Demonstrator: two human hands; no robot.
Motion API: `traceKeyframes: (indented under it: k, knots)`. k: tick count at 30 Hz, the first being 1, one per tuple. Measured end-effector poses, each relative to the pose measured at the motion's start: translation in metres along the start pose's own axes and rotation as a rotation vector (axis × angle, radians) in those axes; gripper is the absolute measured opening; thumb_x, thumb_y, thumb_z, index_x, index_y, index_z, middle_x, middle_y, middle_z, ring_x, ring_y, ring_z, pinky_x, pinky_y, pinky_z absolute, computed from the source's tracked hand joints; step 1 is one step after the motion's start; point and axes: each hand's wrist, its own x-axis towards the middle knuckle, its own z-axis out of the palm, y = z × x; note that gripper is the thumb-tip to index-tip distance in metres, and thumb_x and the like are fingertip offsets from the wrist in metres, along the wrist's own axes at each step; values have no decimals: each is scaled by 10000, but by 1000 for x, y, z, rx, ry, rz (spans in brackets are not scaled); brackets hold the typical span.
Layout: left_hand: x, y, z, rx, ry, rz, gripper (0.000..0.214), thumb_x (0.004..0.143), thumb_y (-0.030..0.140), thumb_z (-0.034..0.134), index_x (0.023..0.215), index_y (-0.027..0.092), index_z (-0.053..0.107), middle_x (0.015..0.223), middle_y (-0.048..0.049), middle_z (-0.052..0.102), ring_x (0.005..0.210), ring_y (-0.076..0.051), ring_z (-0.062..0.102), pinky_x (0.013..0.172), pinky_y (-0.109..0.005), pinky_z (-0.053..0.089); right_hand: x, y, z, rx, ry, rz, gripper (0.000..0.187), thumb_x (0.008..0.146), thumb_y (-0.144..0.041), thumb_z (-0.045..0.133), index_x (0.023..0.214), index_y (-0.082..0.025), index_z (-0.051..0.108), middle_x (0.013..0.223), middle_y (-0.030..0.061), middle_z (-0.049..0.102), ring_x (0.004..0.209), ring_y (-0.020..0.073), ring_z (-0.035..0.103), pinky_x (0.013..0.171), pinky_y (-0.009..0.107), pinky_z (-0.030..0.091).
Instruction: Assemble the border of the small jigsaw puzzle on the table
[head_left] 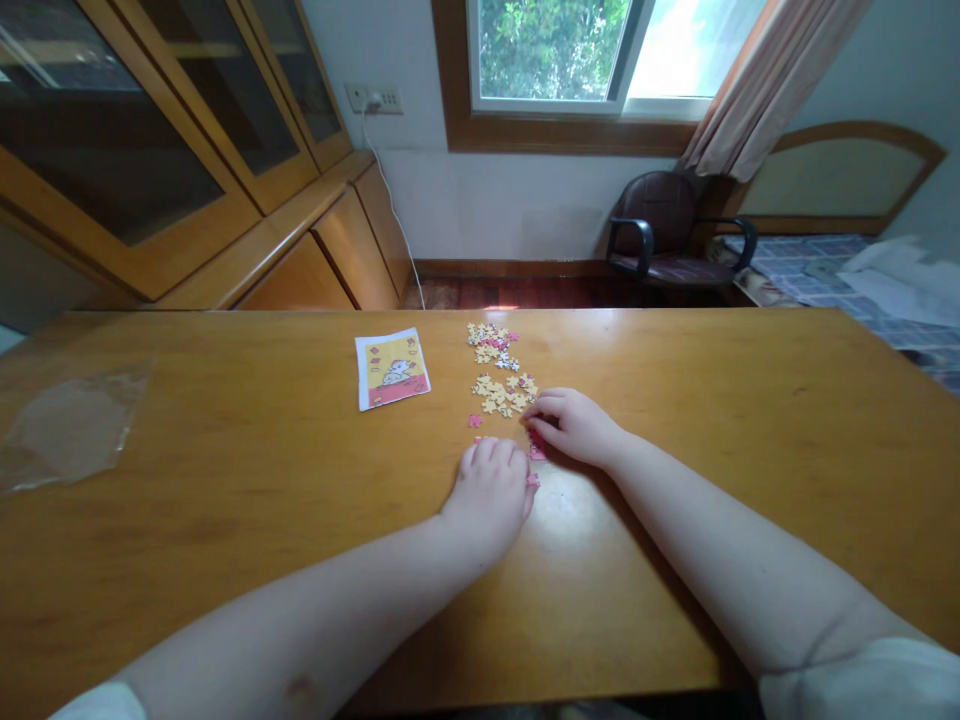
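Note:
My left hand point(489, 495) is low over the table, back upward, fingers curled. At its right edge a pink puzzle piece point(533, 481) shows by the thumb, and the hand closes on it. To the right, my right hand point(574, 425) has its fingers bent together at the edge of a pile of yellow puzzle pieces point(501, 396); whatever its fingertips pinch is hidden. Under that hand, more pink pieces point(537, 446) are partly covered. A loose pink piece point(475, 421) lies just beyond my left hand. Farther back is a mixed pile of puzzle pieces point(491, 342), yellow, pink and white.
A picture card point(393, 370) with a yellow and pink cartoon lies left of the piles. A clear plastic bag point(71, 425) rests at the table's left. Beyond the wooden table point(675, 370) stand a glass-door cabinet point(225, 130), an armchair point(667, 230) and a bed point(825, 270).

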Motion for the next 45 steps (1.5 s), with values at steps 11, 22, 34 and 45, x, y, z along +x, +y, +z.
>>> traceKeyframes:
  k: [11, 22, 34, 45]
  knots:
    - [2, -4, 0, 82, 58, 18, 138, 921, 254, 495, 944, 176, 606, 947, -70, 602, 932, -259, 519, 821, -414, 413, 0, 0, -4, 60, -96, -57, 78, 808, -151, 628, 792, -173, 701, 796, 52, 681, 776, 162, 617, 759, 287, 490]
    - [1, -4, -2, 177, 91, -13, 137, 906, 234, 501, 918, 144, 603, 917, -89, 586, 898, -265, 515, 784, -414, 413, 0, -3, -5, 37, -89, -62, 118, 844, -175, 594, 787, -176, 698, 779, 51, 664, 754, 152, 598, 733, 269, 471]
    - [4, -3, 3, 122, 68, -47, 135, 889, 187, 489, 923, 129, 606, 964, -107, 597, 967, -274, 524, 858, -423, 426, 0, -8, -5, -53, -34, 40, 205, 886, -230, 559, 721, -164, 662, 668, 32, 609, 653, 134, 533, 649, 240, 407]
    - [8, -5, 3, 2, 76, -94, 92, 801, 199, 577, 883, 157, 582, 1054, -107, 588, 1047, -260, 501, 974, -418, 382, 0, -7, -3, -67, -56, 27, 268, 910, -276, 543, 676, -169, 617, 652, 25, 582, 650, 129, 506, 646, 237, 383]
